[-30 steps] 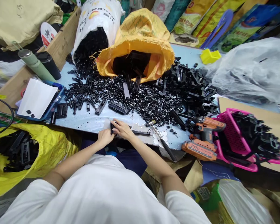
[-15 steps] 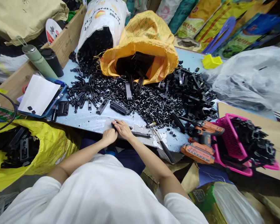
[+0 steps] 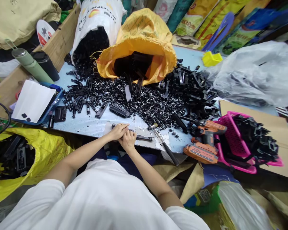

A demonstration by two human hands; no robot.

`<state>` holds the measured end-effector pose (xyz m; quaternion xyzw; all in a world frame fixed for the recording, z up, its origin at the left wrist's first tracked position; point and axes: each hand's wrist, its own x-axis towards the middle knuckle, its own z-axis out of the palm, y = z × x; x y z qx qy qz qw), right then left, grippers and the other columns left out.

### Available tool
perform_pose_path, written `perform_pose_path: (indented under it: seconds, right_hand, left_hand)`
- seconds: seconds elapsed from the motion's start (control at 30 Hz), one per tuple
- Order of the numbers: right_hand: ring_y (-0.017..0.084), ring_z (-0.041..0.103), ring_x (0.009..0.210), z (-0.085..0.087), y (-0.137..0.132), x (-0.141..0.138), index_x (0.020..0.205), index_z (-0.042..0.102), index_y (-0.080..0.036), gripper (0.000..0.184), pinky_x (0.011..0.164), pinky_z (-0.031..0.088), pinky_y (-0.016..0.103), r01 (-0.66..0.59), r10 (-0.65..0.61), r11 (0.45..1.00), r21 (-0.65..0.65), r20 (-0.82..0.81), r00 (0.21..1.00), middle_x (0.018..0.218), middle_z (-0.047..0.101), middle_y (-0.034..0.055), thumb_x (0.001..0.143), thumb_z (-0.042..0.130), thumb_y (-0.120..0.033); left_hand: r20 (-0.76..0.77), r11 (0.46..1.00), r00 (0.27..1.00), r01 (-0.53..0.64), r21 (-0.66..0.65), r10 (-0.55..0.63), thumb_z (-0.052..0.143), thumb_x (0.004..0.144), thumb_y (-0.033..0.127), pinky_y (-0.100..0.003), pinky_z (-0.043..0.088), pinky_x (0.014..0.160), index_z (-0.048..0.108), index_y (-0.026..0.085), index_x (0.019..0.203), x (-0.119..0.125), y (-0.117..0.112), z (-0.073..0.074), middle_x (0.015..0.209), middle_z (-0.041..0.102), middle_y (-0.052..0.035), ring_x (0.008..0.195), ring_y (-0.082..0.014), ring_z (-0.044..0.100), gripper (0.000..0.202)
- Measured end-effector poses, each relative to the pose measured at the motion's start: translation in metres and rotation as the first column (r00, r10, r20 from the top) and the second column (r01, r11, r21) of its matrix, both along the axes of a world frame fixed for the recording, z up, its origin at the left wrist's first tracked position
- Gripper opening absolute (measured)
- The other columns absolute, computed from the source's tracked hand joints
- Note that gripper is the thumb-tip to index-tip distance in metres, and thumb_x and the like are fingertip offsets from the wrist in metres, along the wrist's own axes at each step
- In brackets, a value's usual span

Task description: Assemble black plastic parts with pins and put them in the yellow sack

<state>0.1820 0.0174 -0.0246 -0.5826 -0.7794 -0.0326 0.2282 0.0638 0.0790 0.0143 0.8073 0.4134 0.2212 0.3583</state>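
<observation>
My left hand (image 3: 119, 131) is closed over a black plastic part (image 3: 113, 126) at the table's front edge; its fingers hide most of the part. Right beside it, touching, my right hand (image 3: 129, 140) presses bent fingers onto the same part, near its right end. A long dark bar (image 3: 144, 138) lies just to the right of that hand. Farther right, a hammer (image 3: 165, 144) rests with its head on the table and its handle reaching past the front edge. White round discs (image 3: 166, 137) lie around it.
Small black parts and metal pins (image 3: 156, 103) are heaped before an orange sack (image 3: 146, 41) and a white sack (image 3: 98, 19). An orange cordless drill (image 3: 205, 140) and a pink basket (image 3: 232, 134) stand right. A yellow bag (image 3: 48, 150) of black parts is at left.
My left hand has moved right and up over the part, and my right hand has shifted down beside it. The whole view has slid slightly left.
</observation>
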Motion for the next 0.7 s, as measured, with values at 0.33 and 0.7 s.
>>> perform_pose_path:
  seconds: [0.33,0.7]
  right_hand:
    - [0.025,0.046,0.083,0.0,0.002,-0.008,0.086,0.066,-0.017,0.022,0.074,0.029,0.041,-0.062,0.067,0.977,-0.203,0.018,0.998,0.081,0.059,0.0104,0.082,0.05,-0.031]
    - [0.024,0.052,0.087,0.028,0.011,0.092,0.087,0.062,-0.015,0.048,0.078,0.033,0.036,-0.096,0.097,0.995,-0.017,0.14,0.985,0.09,0.061,0.0132,0.081,0.05,-0.061]
  left_hand:
    - [0.017,0.998,0.998,0.062,0.009,-0.062,0.035,0.094,0.032,-0.036,0.04,0.095,0.055,0.013,0.123,-0.009,0.001,0.006,0.11,0.063,-0.0112,0.104,-0.0203,0.055,0.04]
    - [-0.369,0.941,0.911,0.27,0.205,-0.181,0.045,0.091,0.035,-0.037,0.036,0.094,0.046,0.013,0.129,-0.02,0.0,0.009,0.122,0.054,-0.0183,0.112,-0.026,0.051,0.045]
